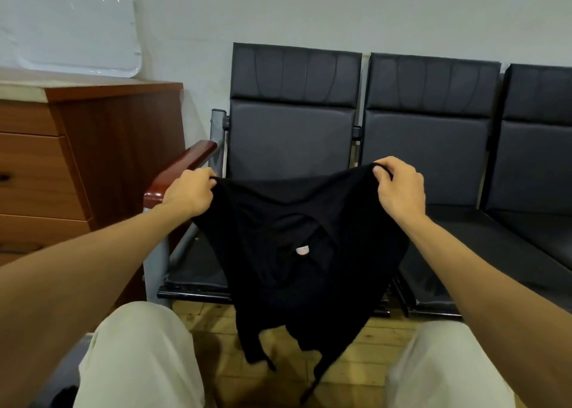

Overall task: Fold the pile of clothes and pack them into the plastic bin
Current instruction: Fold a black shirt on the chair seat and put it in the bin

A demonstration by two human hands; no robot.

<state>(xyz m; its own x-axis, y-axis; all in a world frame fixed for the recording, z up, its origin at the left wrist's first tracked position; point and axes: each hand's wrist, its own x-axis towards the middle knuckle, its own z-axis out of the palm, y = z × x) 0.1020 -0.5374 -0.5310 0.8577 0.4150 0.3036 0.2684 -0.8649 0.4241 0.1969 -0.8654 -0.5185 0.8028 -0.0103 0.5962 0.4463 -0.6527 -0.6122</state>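
Hands both pinching black garment (297, 252): left hand (188, 192) and right hand (399, 184) hold its top edge, spread wide, level. Garment hangs between the knees in front of the black seats (291, 141), long axis vertical, tips near the floor. Bin not in view, so I can't tell which hand is nearer.

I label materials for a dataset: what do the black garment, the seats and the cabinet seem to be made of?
The garment looks like soft matte knit, maybe cotton: it sags and drapes. The seats look like faux leather: slight sheen, stitched panels. The cabinet looks like wood or laminate: reddish-brown grain.
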